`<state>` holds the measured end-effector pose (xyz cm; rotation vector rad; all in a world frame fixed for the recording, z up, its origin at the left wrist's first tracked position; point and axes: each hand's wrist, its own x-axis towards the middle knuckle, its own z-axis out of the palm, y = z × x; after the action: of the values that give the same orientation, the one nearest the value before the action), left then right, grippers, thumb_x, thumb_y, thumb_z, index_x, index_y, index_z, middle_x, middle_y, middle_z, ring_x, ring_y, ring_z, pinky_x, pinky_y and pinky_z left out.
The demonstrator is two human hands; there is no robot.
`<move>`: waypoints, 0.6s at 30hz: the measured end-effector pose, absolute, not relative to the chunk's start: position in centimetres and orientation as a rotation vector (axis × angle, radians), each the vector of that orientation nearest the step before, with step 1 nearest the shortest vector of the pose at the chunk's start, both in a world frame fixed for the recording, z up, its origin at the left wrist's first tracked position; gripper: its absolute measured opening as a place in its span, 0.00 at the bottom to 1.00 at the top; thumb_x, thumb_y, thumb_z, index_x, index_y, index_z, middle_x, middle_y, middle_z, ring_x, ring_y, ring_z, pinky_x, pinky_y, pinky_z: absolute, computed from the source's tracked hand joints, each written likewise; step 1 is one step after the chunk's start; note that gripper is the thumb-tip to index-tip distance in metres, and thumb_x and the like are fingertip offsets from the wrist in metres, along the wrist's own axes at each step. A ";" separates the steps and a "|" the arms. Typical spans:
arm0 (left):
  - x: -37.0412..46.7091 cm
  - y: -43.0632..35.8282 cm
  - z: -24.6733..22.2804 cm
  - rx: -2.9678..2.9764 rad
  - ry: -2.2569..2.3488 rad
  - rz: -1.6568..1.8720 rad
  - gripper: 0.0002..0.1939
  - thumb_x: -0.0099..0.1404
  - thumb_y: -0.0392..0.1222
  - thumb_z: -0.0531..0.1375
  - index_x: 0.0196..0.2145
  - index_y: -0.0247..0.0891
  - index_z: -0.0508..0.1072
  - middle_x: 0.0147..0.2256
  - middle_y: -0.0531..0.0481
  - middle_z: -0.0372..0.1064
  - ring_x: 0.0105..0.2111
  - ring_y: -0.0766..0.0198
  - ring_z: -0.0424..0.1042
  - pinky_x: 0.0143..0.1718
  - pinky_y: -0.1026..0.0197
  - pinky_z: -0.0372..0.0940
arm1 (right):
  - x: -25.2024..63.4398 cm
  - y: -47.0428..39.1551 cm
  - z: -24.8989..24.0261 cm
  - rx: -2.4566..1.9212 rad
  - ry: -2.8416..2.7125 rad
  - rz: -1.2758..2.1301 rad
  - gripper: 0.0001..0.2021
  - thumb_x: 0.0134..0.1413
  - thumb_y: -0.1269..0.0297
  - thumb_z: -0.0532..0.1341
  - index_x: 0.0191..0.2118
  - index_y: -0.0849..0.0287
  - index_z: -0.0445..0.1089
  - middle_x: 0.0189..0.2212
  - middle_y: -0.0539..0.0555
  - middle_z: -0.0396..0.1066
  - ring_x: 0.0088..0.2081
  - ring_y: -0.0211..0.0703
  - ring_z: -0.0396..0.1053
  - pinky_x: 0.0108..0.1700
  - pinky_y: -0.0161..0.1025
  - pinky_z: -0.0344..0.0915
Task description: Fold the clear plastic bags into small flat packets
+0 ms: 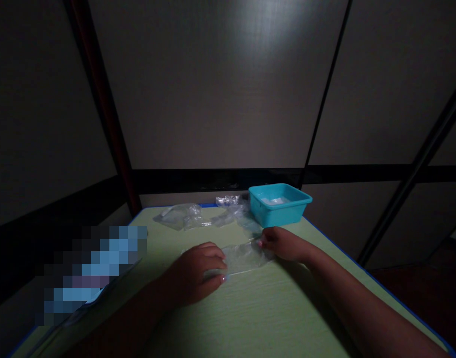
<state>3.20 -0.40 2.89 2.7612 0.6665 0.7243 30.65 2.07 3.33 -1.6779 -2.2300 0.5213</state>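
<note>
A clear plastic bag point(244, 257) is stretched between my two hands, low over the green table point(250, 318). My left hand point(198, 273) is closed on the bag's left part, fingers curled over it and the thumb below. At the bag's right end, my right hand point(282, 242) pinches its upper edge. Behind my right hand sits a turquoise basket point(278, 215) with something whitish inside. More clear plastic bags point(183, 216) lie crumpled along the back of the table, reaching up to the basket's left side.
A pixelated bluish patch point(108, 261) covers something at the table's left edge. A silvery crumpled wrapper point(228, 200) lies at the back edge. Dark-framed panels point(220, 99) stand right behind the table.
</note>
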 end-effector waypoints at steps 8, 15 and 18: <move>3.1 -0.1 2.6 2.760 0.682 0.716 0.10 0.59 0.39 0.54 0.38 0.39 0.72 0.38 0.45 0.69 0.40 0.60 0.65 0.41 0.57 0.62 | 30.7 2.1 3.3 -1.587 -2.066 0.752 0.14 0.49 0.55 0.55 0.22 0.61 0.60 0.17 0.46 0.58 0.21 0.32 0.53 0.22 0.31 0.48; 3.1 0.3 1.6 2.764 0.674 0.739 0.11 0.59 0.40 0.54 0.39 0.41 0.72 0.40 0.46 0.69 0.41 0.60 0.66 0.42 0.57 0.62 | 30.1 2.1 3.2 -1.407 -1.684 1.203 0.13 0.46 0.56 0.57 0.22 0.60 0.59 0.17 0.47 0.63 0.18 0.31 0.56 0.21 0.31 0.53; 3.1 0.1 1.8 2.754 0.676 0.720 0.12 0.59 0.40 0.54 0.41 0.41 0.71 0.41 0.46 0.69 0.41 0.61 0.67 0.44 0.57 0.62 | 29.8 2.1 3.2 -1.341 -1.532 1.321 0.11 0.44 0.58 0.58 0.24 0.60 0.60 0.18 0.49 0.66 0.18 0.33 0.61 0.21 0.31 0.56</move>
<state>3.10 0.09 1.76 2.7541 0.6759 0.7200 29.79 2.06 3.18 -1.3408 -1.5318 1.3212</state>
